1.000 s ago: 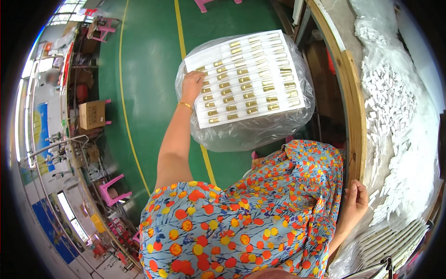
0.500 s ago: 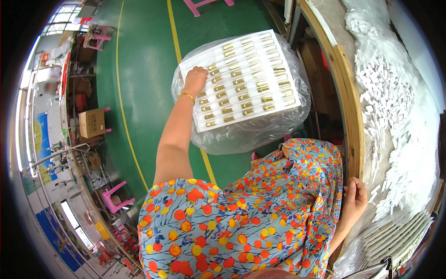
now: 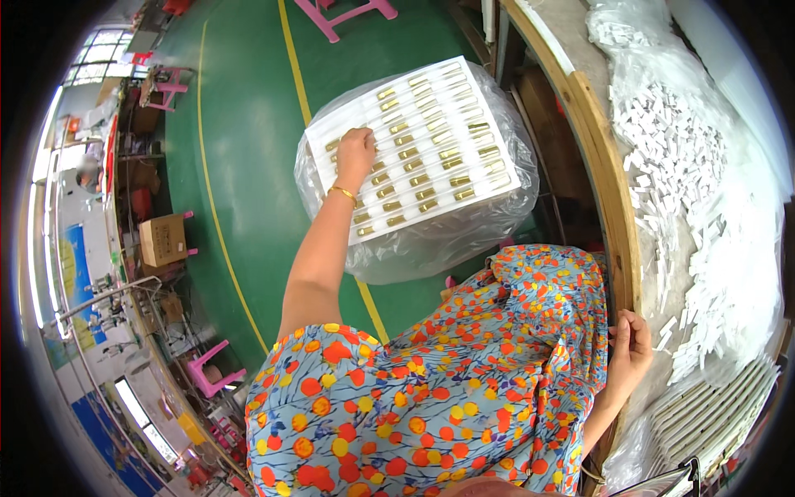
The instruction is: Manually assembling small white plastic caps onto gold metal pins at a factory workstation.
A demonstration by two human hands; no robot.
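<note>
The white tray of small gold pieces lies on a clear plastic bag above the green floor. The left hand grips its edge. The right hand curls around the wooden surface rim.

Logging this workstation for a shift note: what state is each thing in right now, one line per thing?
left hand: resting on the tray, fingers curled.
white tray: flat on a clear plastic bag, rows filled with small gold parts.
clear plastic bag: bulging, under the tray.
right hand: gripping the wooden table edge.
white pieces: heaped loose on the table.
cardboard box: closed.
</note>
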